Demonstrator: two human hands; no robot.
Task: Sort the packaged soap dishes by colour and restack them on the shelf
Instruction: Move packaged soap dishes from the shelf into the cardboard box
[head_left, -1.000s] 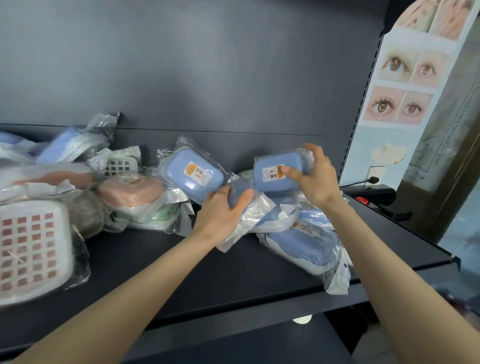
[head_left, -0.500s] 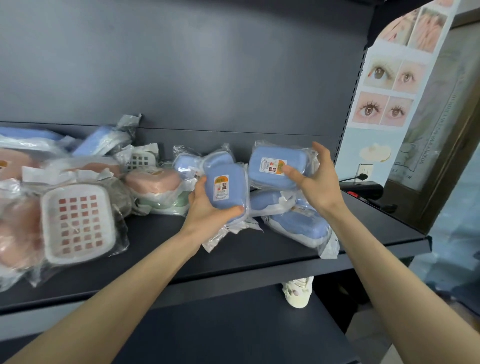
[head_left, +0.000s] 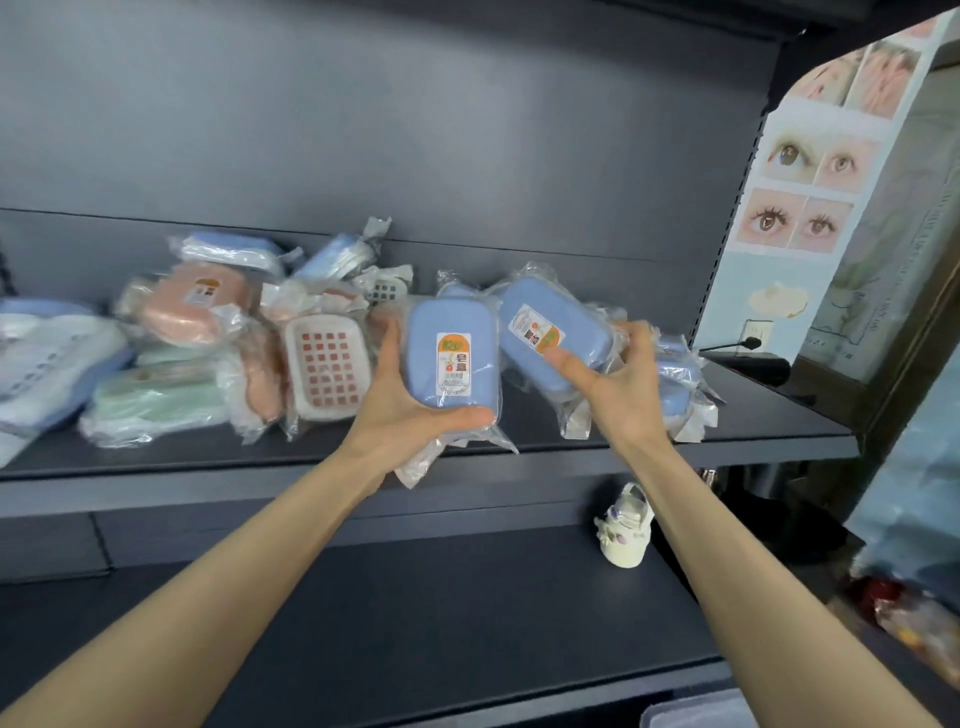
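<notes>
Shelf (head_left: 769, 413): dark grey, at chest height in front of you, with every packaged soap dish on it or held just above it.
Lower shelf (head_left: 415, 597): same dark grey, under your forearms.
Poster (head_left: 795, 218): pictures of eyes, on the panel to your right.
Mixed pile: to your left, a pink dish (head_left: 182, 312) lies on top of a green dish (head_left: 156, 400), with a white grid tray (head_left: 327, 366) propped just beside them.
Blue stack (head_left: 675, 384): wrapped blue dishes lying on the shelf behind your right hand.
Left hand (head_left: 400, 415): you grip an upright blue dish (head_left: 449, 364), label facing you, thumb curled under its lower edge.
Right hand (head_left: 618, 384): you hold a tilted blue dish (head_left: 550, 332), thumb across its label, near the upright one.
Small white shoe (head_left: 626, 530): at the right end of the lower shelf.
</notes>
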